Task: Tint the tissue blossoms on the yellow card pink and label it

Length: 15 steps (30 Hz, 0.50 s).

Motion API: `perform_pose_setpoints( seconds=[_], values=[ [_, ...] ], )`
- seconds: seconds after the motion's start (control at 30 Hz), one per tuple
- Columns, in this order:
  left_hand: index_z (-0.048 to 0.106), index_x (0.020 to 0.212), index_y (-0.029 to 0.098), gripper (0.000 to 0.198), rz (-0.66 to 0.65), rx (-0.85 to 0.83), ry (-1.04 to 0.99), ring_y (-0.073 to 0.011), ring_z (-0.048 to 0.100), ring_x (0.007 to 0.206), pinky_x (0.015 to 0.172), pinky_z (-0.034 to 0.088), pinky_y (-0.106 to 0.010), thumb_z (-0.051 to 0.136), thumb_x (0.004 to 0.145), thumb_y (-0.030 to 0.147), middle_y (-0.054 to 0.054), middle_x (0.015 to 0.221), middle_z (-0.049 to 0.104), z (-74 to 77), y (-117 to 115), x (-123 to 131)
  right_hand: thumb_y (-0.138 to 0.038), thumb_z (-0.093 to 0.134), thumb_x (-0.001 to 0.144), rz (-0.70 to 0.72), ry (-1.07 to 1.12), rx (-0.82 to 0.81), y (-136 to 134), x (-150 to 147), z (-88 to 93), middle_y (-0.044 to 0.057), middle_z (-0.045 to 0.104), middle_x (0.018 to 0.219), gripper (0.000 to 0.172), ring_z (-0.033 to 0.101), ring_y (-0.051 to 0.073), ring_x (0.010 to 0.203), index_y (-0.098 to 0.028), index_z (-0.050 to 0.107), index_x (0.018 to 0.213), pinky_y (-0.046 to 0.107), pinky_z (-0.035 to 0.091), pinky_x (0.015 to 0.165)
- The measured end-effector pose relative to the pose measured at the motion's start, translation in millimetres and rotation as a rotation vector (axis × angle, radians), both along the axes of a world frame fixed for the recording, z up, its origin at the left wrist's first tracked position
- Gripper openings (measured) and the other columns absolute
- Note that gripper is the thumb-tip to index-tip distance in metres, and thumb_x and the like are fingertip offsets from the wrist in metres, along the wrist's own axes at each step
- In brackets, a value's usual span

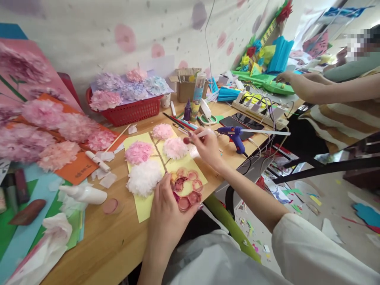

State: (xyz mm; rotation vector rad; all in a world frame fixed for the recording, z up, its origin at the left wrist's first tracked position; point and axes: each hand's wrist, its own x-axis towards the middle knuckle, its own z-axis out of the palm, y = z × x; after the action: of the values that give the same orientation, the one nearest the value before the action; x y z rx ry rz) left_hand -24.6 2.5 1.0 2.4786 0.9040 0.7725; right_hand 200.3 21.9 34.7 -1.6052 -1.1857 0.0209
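Both of the person's hands are busy over a yellow card (142,211) lying at the near edge of the wooden table (118,241). The left hand (168,211) is closed on the rim of a flower-shaped paint palette (187,190), which rests on the card's lower right corner. Its wells hold pink and deep red paint. The right hand (208,148) pinches a thin white-handled brush (199,135) between thumb and fingers. The reddish tip points left, right by the pale pink tissue flower (175,147). That tip is small and a little smeared, so I cannot tell whether it touches the petals.

The card looks well along to me. Four tissue blooms sit on it beside a thin brown branch (160,156):
- a small pink flower (162,130) at the top
- a deeper pink flower (139,152) on the left
- the pale one by the brush
- a white flower (144,178) lowest, nearest the palette

Three carry colour and the white one shows none, so I judge that tinting is what remains.

A blue glue gun (234,136) lies just beyond the right hand, and a white glue bottle (84,194) lies on its side to the left. A red basket (127,113) of tissue flowers stands at the back. At the far end, another person's hand (285,77) rests on green paper.
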Motion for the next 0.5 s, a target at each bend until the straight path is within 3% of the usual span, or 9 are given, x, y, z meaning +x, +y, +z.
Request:
perform_pose_setpoints(
  seconds=[0.07, 0.17, 0.3, 0.5],
  values=[
    [0.026, 0.146, 0.010, 0.102, -0.006, 0.028, -0.016, -0.0406, 0.053, 0.127, 0.100, 0.052, -0.058, 0.084, 0.071, 0.045, -0.024, 0.135, 0.053, -0.6, 0, 0, -0.046, 0.051, 0.099, -0.016, -0.002, 0.058, 2, -2, 0.1, 0.004, 0.067, 0.075, 0.039, 0.058, 0.015, 0.065, -0.021, 0.061, 0.072, 0.030, 0.042, 0.062],
    [0.025, 0.146, 0.012, 0.103, 0.000, 0.035, -0.019, -0.0409, 0.055, 0.125, 0.099, 0.052, -0.058, 0.084, 0.070, 0.048, -0.025, 0.134, 0.053, -0.7, 1, 1, -0.046, 0.054, 0.098, 0.073, -0.036, -0.044, 4, -3, 0.7, 0.004, 0.066, 0.071, 0.040, 0.057, 0.015, 0.064, -0.020, 0.058, 0.067, 0.031, 0.042, 0.063],
    [0.023, 0.147, 0.013, 0.105, -0.007, 0.030, -0.013, -0.0407, 0.053, 0.127, 0.101, 0.051, -0.058, 0.085, 0.070, 0.049, -0.024, 0.135, 0.053, 0.9, 0, 1, -0.040, 0.049, 0.101, -0.013, -0.019, -0.002, 8, -3, -0.3, 0.005, 0.068, 0.082, 0.036, 0.060, 0.017, 0.075, -0.021, 0.058, 0.073, 0.032, 0.044, 0.070],
    [0.023, 0.148, 0.015, 0.107, 0.002, -0.008, -0.006, -0.0408, 0.054, 0.126, 0.100, 0.051, -0.059, 0.087, 0.068, 0.047, -0.022, 0.134, 0.053, 3.1, 0, 1, -0.044, 0.051, 0.100, 0.061, -0.045, -0.138, 11, -5, 2.0, 0.005, 0.067, 0.087, 0.037, 0.061, 0.017, 0.080, -0.021, 0.058, 0.071, 0.030, 0.045, 0.071]
  ],
)
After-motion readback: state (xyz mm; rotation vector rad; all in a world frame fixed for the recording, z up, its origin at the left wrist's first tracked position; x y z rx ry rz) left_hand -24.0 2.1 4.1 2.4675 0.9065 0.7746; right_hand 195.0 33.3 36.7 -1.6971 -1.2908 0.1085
